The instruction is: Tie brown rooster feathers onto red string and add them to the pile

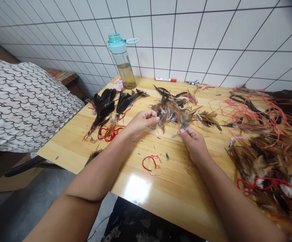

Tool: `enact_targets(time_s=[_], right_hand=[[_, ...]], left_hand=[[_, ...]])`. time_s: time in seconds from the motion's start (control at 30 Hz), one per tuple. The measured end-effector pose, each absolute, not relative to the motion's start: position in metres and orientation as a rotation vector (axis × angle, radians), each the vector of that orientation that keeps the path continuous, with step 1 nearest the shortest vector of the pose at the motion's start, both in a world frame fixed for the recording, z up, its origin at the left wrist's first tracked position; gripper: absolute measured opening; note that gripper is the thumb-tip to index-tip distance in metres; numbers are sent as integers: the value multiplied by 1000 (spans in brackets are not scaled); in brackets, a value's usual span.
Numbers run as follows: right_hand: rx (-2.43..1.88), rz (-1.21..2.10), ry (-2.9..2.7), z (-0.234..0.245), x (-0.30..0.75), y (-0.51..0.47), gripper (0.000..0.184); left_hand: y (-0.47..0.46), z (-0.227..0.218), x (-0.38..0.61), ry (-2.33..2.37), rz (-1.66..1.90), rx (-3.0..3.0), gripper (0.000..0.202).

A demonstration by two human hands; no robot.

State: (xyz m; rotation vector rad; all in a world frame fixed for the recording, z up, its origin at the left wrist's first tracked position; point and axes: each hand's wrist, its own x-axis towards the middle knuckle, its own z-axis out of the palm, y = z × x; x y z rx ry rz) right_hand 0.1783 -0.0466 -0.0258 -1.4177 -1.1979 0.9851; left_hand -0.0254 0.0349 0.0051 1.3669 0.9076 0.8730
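My right hand (194, 144) pinches brown-grey feathers (183, 117) between thumb and fingers, just above the table. Across from it, my left hand (144, 122) is closed in a pinch at the left edge of a loose pile of brown and grey feathers (169, 109). Thin pale quills show below the left fingertips, and what exactly lies between them is partly hidden. More brown feathers (208, 118) fan out to the right of the pile. On the wood between my forearms lies a loop of red cord (149, 163).
Bundles of black feathers (103, 106) and tangled red cord (110, 133) lie at the left. A water bottle (126, 69) and a red marker (165, 79) stand near the tiled wall. At the right are pink string (249, 112) and a large brown feather heap (269, 161). Patterned cloth (27, 107) covers something beyond the left edge.
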Motion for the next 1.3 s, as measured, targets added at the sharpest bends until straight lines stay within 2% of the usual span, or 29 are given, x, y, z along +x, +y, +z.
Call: enact_targets(time_s=[0.2,0.73,0.9,1.03,1.17,1.3], right_hand=[[-1480,1032,-1162,-29,176,-45,27],[-1390,1094,-1288,-31,176,-45,22],[-1412,1017,-1379,-31,176,-45,20],[-1427,976,-1447,-29,177,-46,21],[-1476,995,-1359,-27,178,-47,26],[-1436,1043,-1246,-26,180,-46,28]], left_hand=[[13,8,-2,789,746,1257,40],[4,-5,13,804,795,1501,27],[1,-6,16,802,795,1582,23],[8,-2,10,898,903,1691,14],[31,1,-15,1166,1091,1753,13],[50,2,-41,1364,927,2068,7]])
